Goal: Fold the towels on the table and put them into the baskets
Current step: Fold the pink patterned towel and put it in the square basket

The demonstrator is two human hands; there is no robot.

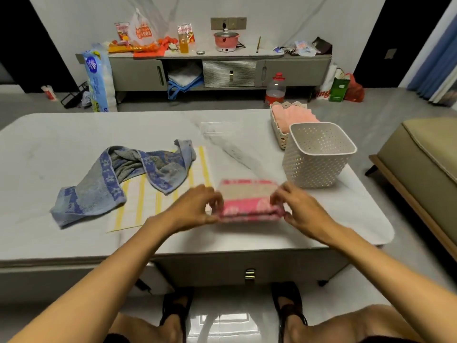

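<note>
Just in front of the tall white perforated plastic basket (319, 157) lies the folded pink-and-beige terry towel (248, 201), with the left hand (197, 206) and right hand (298, 206) curled, pinching its ends. It is probably soft, light and floppy, so lifting by both ends should keep the folds together.

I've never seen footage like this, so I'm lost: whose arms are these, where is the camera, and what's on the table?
No machine here: a person wears one camera on the head, so you look down along their own arms. The left hand and right hand grip the two ends of a folded pink towel on the pale table. Left of it a crumpled blue towel lies on a flat yellow-striped towel. On the right stand a tall white basket and, behind it, a low basket holding pink cloth.
</note>
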